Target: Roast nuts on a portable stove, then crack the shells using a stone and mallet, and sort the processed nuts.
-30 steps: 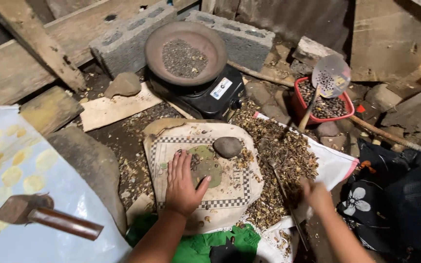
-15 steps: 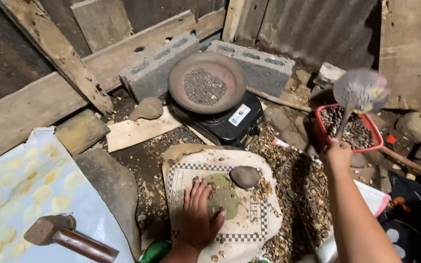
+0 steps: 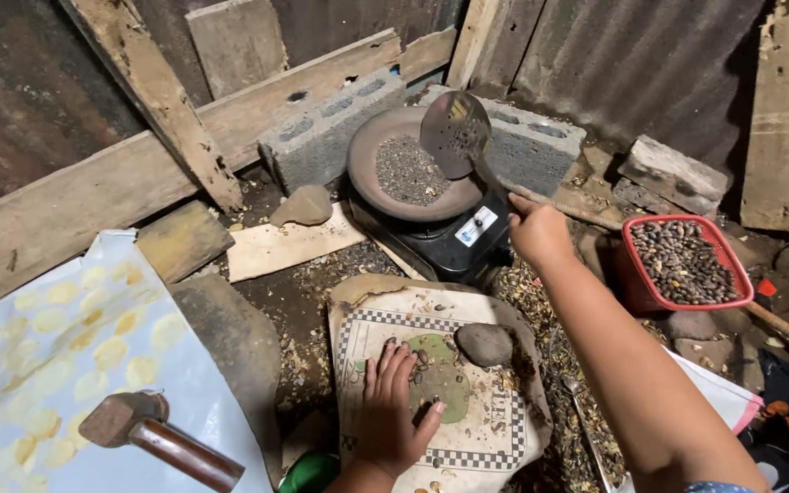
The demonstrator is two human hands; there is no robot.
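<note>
Now the right hand, closed around the perforated skimmer, had swung it from the red basket to above the roasting pan; the left hand stayed spread flat on the checkered cloth.

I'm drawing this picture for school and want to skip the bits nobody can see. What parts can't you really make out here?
Head view, the only one:
- Skimmer in the right hand: its perforated disc hides part of the pan behind it.
- Cloth under the left hand: the palm covers part of the pattern.
- Hammer: handle cut off by the bottom edge.
- Red basket: contents too small to identify.
</note>
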